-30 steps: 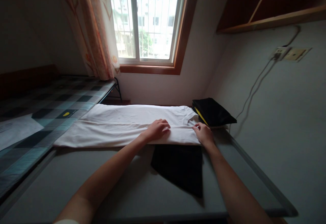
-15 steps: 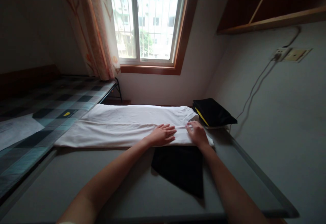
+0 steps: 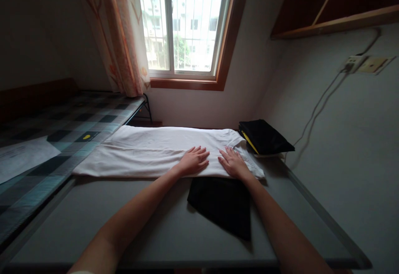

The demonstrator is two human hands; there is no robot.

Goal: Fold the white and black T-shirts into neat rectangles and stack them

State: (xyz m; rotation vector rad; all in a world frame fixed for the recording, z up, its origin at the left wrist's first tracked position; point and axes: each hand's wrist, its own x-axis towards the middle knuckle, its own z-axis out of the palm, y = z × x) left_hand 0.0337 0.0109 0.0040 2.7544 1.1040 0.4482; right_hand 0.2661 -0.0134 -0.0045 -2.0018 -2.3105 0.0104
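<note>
Legible text: none.
Checked mattress: a yellow mark sits on a dark square; the small characters beside it are too faint to read.
Paper sheet: it bears grey traces of print, wording illegible.
Window frame: tiny marks on the bottom rail are unreadable.

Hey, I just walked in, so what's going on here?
A person's left hand and right hand lie flat on a white garment, which is laid out over a gray surface. Black cloth sticks out from its near edge. A folded black bundle, yellow showing along one side, sits beyond the right hand.
</note>
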